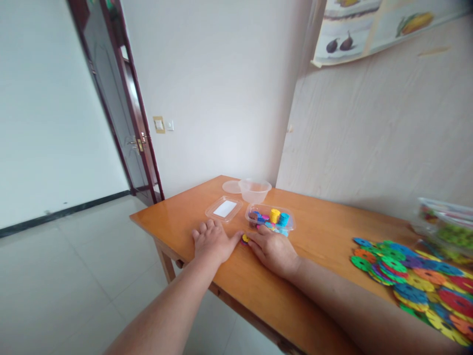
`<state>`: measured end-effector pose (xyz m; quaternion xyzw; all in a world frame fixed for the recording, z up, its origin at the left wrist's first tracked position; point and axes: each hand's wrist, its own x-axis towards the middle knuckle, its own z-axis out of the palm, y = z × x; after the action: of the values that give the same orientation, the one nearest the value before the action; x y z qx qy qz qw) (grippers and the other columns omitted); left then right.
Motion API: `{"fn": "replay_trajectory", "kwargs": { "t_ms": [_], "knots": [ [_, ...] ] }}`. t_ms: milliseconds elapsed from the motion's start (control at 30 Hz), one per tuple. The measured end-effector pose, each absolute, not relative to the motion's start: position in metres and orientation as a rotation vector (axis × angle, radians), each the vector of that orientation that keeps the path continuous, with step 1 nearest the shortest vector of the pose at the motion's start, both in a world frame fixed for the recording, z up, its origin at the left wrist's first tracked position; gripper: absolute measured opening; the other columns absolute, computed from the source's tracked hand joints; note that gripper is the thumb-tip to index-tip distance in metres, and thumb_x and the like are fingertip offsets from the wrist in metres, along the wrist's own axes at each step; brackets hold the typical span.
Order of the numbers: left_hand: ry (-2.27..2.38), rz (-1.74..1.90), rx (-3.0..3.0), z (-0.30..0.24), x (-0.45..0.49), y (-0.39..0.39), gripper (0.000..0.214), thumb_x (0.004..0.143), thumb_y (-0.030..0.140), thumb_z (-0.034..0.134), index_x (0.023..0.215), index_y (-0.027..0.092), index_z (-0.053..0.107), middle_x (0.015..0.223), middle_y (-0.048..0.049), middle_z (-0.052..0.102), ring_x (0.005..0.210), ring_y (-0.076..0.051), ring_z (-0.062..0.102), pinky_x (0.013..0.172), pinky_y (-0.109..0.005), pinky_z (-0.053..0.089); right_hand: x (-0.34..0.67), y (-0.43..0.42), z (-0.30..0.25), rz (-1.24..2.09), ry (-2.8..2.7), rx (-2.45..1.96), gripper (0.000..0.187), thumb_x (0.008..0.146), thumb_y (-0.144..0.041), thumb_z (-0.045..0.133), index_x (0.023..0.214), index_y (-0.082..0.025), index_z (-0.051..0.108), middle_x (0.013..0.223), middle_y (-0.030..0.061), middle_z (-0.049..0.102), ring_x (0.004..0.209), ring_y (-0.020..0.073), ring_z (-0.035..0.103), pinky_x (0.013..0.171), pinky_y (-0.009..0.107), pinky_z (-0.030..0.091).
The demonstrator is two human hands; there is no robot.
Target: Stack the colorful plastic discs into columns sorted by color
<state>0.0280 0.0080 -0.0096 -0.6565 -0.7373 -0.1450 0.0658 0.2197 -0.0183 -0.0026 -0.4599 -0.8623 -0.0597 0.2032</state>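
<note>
A small stack of colored plastic discs, yellow on top with red and purple below, rests on the table between my hands. My left hand lies on the tabletop with its fingers spread, the thumb reaching the stack's left side. From the right, my right hand closes its thumb and forefinger on the stack; its other fingers are partly hidden. Just behind them stands a clear plastic box holding yellow, blue, brown and pink disc stacks. A clear lid with a white label lies left of the box.
At the back of the wooden table are a clear round bowl and its round lid. Many larger colored notched discs are heaped at the right, near a clear package. The table's left edge borders the tiled floor.
</note>
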Motion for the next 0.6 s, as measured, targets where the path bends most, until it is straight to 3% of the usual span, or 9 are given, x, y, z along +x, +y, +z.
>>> {"fn": "replay_trajectory", "kwargs": {
  "t_ms": [233, 433, 600],
  "knots": [
    [-2.222, -0.446, -1.986, -0.009, 0.028, 0.009, 0.092, 0.072, 0.087, 0.025, 0.118, 0.014, 0.059, 0.121, -0.0212, 0.059, 0.114, -0.037, 0.048, 0.093, -0.053, 0.033, 0.226, -0.017, -0.002, -0.319, -2.345, -1.196, 0.03, 0.099, -0.026, 0.041, 0.105, -0.018, 0.069, 0.093, 0.0086, 0.067, 0.082, 0.0171, 0.062, 0.071, 0.027, 0.044],
    [-2.234, -0.428, -1.981, -0.011, 0.028, 0.01, 0.097, 0.071, 0.088, 0.022, 0.121, 0.013, 0.059, 0.123, -0.0221, 0.058, 0.114, -0.037, 0.047, 0.094, -0.053, 0.033, 0.254, -0.006, 0.021, -0.544, -1.983, -1.362, 0.034, 0.099, -0.03, 0.041, 0.121, -0.018, 0.064, 0.091, 0.009, 0.067, 0.08, 0.0195, 0.062, 0.063, 0.027, 0.042],
    [-2.252, -0.432, -1.987, -0.011, 0.029, 0.01, 0.098, 0.071, 0.088, 0.024, 0.126, 0.013, 0.056, 0.128, -0.0229, 0.056, 0.117, -0.038, 0.046, 0.096, -0.053, 0.032, 0.25, -0.011, 0.015, -0.383, -2.134, -1.216, 0.032, 0.098, -0.029, 0.042, 0.119, -0.02, 0.064, 0.098, 0.0096, 0.068, 0.086, 0.0198, 0.064, 0.071, 0.029, 0.047]
  ]
}}
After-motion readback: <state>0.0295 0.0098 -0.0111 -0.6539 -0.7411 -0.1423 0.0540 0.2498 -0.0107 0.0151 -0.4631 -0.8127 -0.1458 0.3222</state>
